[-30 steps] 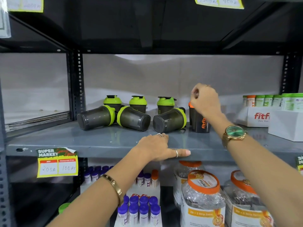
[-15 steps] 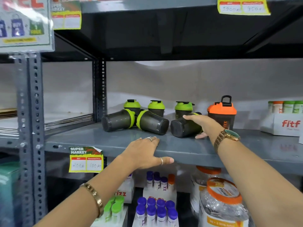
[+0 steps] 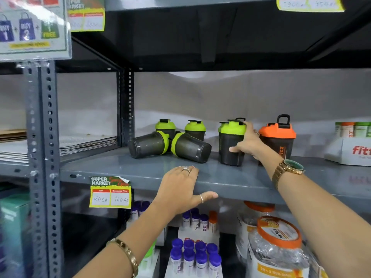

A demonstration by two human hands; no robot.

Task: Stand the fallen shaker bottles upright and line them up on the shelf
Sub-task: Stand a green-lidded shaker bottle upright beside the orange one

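On the grey shelf [image 3: 140,169] two dark shaker bottles with green lids lie on their sides: one at the left [image 3: 147,144], one beside it [image 3: 191,146]. Behind them two green-lidded shakers stand upright [image 3: 165,126] [image 3: 195,128]. My right hand [image 3: 248,146] grips a green-lidded shaker [image 3: 230,143] that stands upright on the shelf, with another green lid [image 3: 221,126] just behind it. An orange-lidded shaker [image 3: 278,140] stands upright to the right of my hand. My left hand [image 3: 183,189] rests flat over the shelf's front edge, holding no bottle.
A white Fitzz box [image 3: 349,151] with small tubs sits at the shelf's right end. A perforated steel upright [image 3: 48,157] stands at the left. A price tag [image 3: 110,192] hangs on the shelf edge. Below are purple-capped tubes [image 3: 195,255] and orange-lidded jars [image 3: 278,243].
My right hand left the orange shaker, took the rightmost fallen green shaker and tipped it upright. The view shifted, so the shelf sits further right. My left hand stayed on the edge.
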